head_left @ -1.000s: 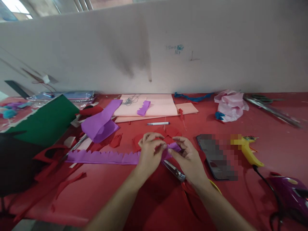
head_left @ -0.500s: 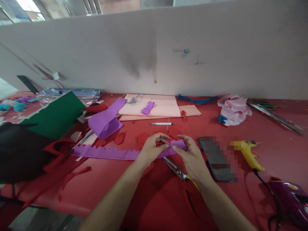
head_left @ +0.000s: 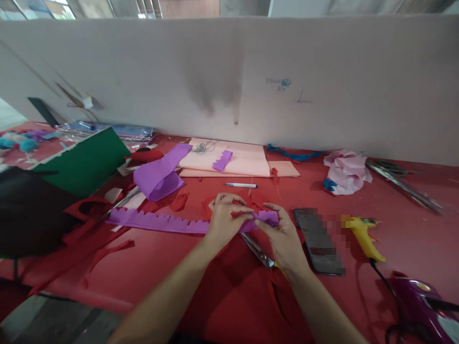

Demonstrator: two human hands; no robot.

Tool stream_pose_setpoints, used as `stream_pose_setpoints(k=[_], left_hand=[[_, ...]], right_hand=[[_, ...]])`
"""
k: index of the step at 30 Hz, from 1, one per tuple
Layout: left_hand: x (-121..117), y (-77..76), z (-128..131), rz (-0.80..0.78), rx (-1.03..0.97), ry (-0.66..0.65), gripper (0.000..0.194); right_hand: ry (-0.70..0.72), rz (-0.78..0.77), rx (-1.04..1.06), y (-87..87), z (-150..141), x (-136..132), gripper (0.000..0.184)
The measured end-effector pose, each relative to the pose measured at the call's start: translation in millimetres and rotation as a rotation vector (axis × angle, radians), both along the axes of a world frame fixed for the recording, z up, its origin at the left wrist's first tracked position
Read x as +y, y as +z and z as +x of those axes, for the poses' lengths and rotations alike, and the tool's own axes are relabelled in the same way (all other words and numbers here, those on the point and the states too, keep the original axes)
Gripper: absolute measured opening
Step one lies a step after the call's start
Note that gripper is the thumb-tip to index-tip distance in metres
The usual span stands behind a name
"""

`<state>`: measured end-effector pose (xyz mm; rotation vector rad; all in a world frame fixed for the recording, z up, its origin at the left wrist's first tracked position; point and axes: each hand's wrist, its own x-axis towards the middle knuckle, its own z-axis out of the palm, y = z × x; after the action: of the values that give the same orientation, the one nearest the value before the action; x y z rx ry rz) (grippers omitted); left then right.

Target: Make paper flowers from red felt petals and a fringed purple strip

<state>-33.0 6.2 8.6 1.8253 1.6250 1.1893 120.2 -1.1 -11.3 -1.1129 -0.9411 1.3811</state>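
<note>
A long purple felt strip (head_left: 161, 222) with a scalloped upper edge stretches leftward across the red table from my hands. My left hand (head_left: 229, 217) pinches it between thumb and fingers. Close beside, my right hand (head_left: 281, 229) grips the strip near its right end, thumb in front and fingers behind. Under the hands lie scissors (head_left: 261, 253) with yellow and red showing at the handles, partly covered by my right wrist. Red felt pieces (head_left: 179, 201) lie just behind the strip.
A phone (head_left: 319, 243) and a yellow glue gun (head_left: 366, 236) lie at right. Behind are a white pen (head_left: 241, 185), peach felt sheets (head_left: 247, 160) and a folded purple felt piece (head_left: 158, 177). Green board (head_left: 89, 165) and a black object (head_left: 32, 215) stand left. A white partition (head_left: 143, 76) closes the back.
The view has tilted and shifted slightly. My hands stay on the purple strip near its right end; the left fingers have shifted a little over it.
</note>
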Motion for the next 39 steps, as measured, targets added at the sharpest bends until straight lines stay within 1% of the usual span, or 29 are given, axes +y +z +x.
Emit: stream_pose_setpoints(k=[4,6,10,17,20,23,25,27,29,31,33,34,36,38,39], left_hand=[[-5,0.8,4,0.123,0.094,0.122,0.01],[-5,-0.1,5,0.113,0.124,0.096,0.01],[-2,-2.7,5,-0.008,0.131,0.015,0.013],[5,-2.1,1,-0.111,-0.037,-0.108,0.012],[4,-1.2,1,-0.085,-0.018,-0.095,0.009],[-1,-0.2,3,-0.03,0.052,-0.064,0.016],[-3,-0.2,5,-0.009,0.093,-0.054,0.019],[-2,-0.9,4,-0.023,0.096,-0.06,0.017],[2,-1.9,-1,-0.071,0.025,-0.108,0.014],[6,-2.5,-7,-0.162,-0.134,-0.2,0.024],[9,-2.5,-13,-0.295,-0.319,-0.294,0.036],[9,-2.3,-16,-0.361,-0.385,-0.332,0.039],[9,-1.9,-17,-0.435,-0.411,-0.384,0.046],[8,-1.5,-16,-0.408,-0.344,-0.402,0.054],[7,-1.4,-14,-0.377,-0.312,-0.402,0.054]], right_hand=[[-0.02,0.003,-0.017,-1.1,0,-1,0.048],[-0.022,0.005,-0.034,-2.2,0,-1,0.047],[-0.018,0.027,-0.05,-2.5,1,0,0.047],[0.04,0.081,-0.109,3.4,3,1,0.044],[0.039,0.094,-0.172,2.3,3,1,0.044],[0.021,0.118,-0.268,0.5,3,0,0.042],[0.024,0.119,-0.287,0.0,3,0,0.041],[0.027,0.107,-0.267,-0.1,2,0,0.041],[0.031,0.082,-0.203,-0.3,2,1,0.041],[0.028,0.05,-0.112,-1.0,2,2,0.043],[0.023,0.027,-0.04,-1.7,2,3,0.044],[0.021,0.022,-0.023,-2.0,3,3,0.044],[0.017,0.02,-0.017,-1.8,3,4,0.045],[0.009,0.017,-0.007,-0.5,4,5,0.046],[0.002,0.01,0.009,0.5,5,5,0.046]])
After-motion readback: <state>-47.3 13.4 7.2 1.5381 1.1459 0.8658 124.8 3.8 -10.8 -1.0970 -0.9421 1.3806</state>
